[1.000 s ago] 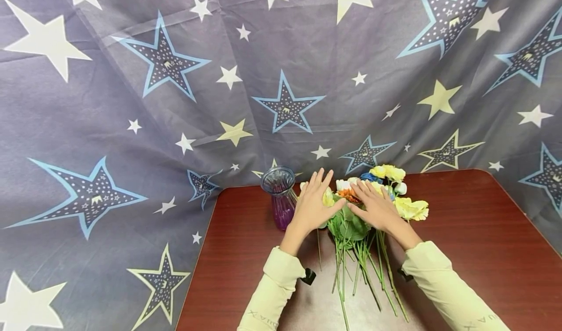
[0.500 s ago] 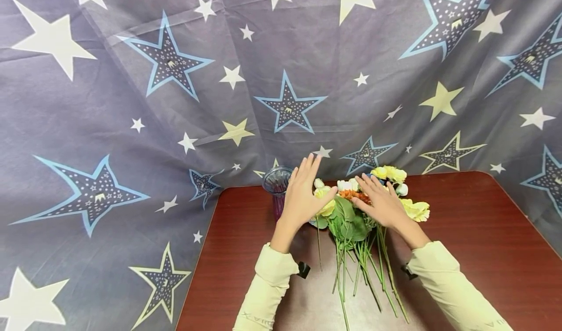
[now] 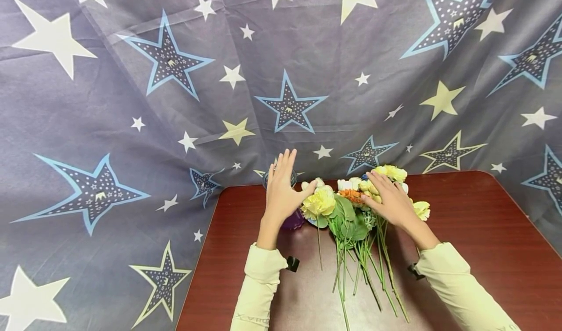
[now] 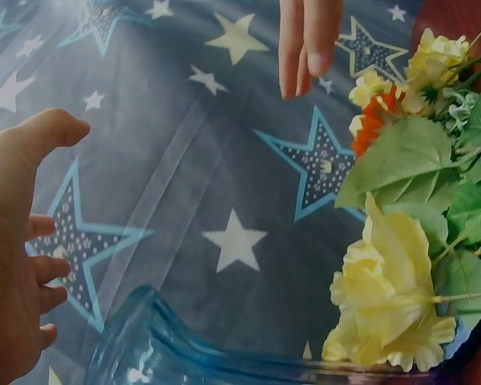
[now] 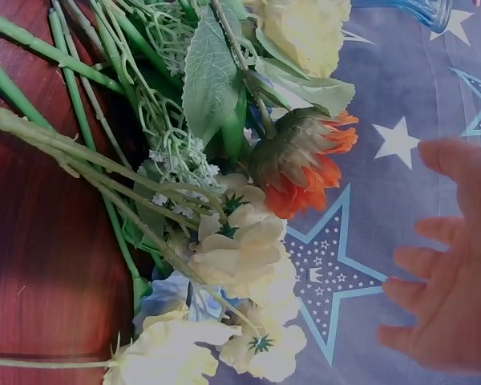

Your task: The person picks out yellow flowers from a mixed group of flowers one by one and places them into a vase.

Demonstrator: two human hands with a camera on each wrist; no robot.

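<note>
My left hand (image 3: pixel 282 197) is raised with fingers straight and thumb spread, overlapping the glass vase (image 3: pixel 293 221) in the head view. The vase's purple base and part of its bluish rim show around the hand; the left wrist view shows the rim (image 4: pixel 148 341) below the fingers. My right hand (image 3: pixel 390 202), fingers extended, hovers over the right side of a bunch of flowers. In that bunch are a large yellow flower (image 3: pixel 318 203), an orange flower (image 3: pixel 350 196), white blooms and broad green leaves (image 3: pixel 347 221). Neither hand holds anything. Some blooms are hidden behind the right hand.
The flowers lie on a reddish-brown table (image 3: pixel 478 233), their long green stems (image 3: pixel 366 277) pointing toward the front. Behind the table hangs a grey cloth (image 3: pixel 307 43) printed with stars. Both forearms wear pale sleeves (image 3: pixel 259 282) with dark straps.
My left hand has moved left from the flowers to in front of the vase, uncovering the large yellow flower. The right hand has shifted slightly right, so the hands are farther apart.
</note>
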